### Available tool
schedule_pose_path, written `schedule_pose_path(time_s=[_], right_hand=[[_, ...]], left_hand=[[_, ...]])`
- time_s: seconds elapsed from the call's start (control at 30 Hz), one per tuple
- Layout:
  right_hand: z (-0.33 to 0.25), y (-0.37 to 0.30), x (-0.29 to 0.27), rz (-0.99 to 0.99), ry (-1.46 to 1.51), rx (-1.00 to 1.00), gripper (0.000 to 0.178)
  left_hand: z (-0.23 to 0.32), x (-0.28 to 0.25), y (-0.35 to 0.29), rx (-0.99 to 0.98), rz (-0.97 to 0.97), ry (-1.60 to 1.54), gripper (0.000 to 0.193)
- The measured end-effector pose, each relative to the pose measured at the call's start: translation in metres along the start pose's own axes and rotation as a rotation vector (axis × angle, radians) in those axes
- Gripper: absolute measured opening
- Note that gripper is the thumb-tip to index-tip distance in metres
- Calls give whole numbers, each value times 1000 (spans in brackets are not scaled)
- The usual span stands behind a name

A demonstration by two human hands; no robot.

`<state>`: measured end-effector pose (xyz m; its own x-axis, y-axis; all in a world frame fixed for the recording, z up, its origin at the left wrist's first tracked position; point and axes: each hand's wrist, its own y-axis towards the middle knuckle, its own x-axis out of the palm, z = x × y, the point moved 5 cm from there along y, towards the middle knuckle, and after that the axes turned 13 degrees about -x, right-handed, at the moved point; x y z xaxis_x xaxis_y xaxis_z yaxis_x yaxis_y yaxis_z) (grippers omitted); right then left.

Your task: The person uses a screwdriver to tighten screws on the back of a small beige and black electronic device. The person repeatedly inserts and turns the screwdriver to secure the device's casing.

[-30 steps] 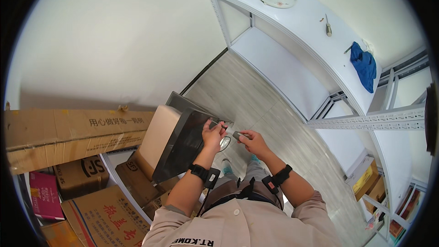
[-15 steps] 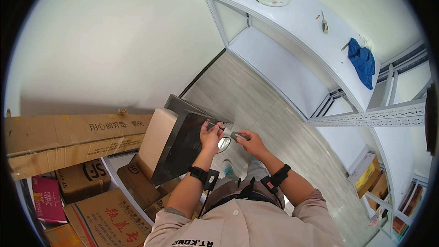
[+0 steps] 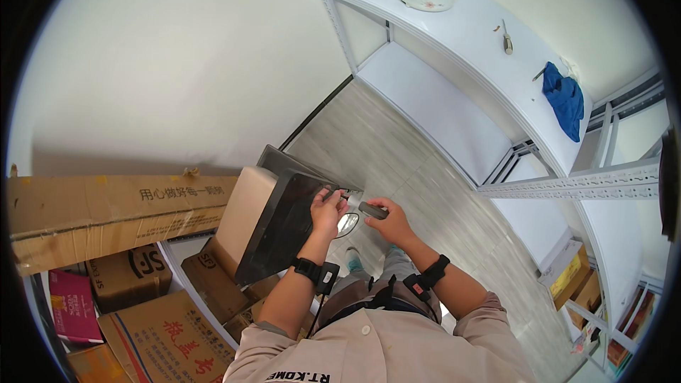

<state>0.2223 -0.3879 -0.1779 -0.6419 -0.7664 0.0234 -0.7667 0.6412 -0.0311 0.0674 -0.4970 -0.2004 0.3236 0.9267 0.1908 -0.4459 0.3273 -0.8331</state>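
Head view: right hand (image 3: 391, 223) closed round a grey handle (image 3: 374, 211), which sticks out past the fingers toward the left hand (image 3: 328, 213). Handle's near end sits inside the right hand; far end points at the gap between the hands, well apart from the left palm. Left hand narrow, fingers curled at the edge of a black panel (image 3: 275, 230); a small dark part shows by its fingertips, can't tell if gripped. Whitish bit between the hands, too small to make out. Cable loop (image 3: 347, 225) just below that gap, nearer the left hand. Beige box (image 3: 245, 200) left of the left hand, against the panel; long carton (image 3: 117, 216) farther left. Ahead-right of the right hand, well apart: shelf (image 3: 468, 35) with screwdriver (image 3: 507, 44), blue cloth (image 3: 564, 105).
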Motion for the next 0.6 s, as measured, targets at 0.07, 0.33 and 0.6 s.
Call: schedule_pose_path(time_s=[0.07, 0.33, 0.6], right_hand=[[-4, 1, 2, -12, -35, -35, 37], [10, -4, 3, 63, 84, 28, 37], [5, -24, 7, 15, 652, 747, 34]], left_hand=[[-2, -4, 3, -23, 11, 44, 25], [-11, -4, 6, -74, 8, 0, 19], [-15, -1, 5, -71, 5, -56, 6]])
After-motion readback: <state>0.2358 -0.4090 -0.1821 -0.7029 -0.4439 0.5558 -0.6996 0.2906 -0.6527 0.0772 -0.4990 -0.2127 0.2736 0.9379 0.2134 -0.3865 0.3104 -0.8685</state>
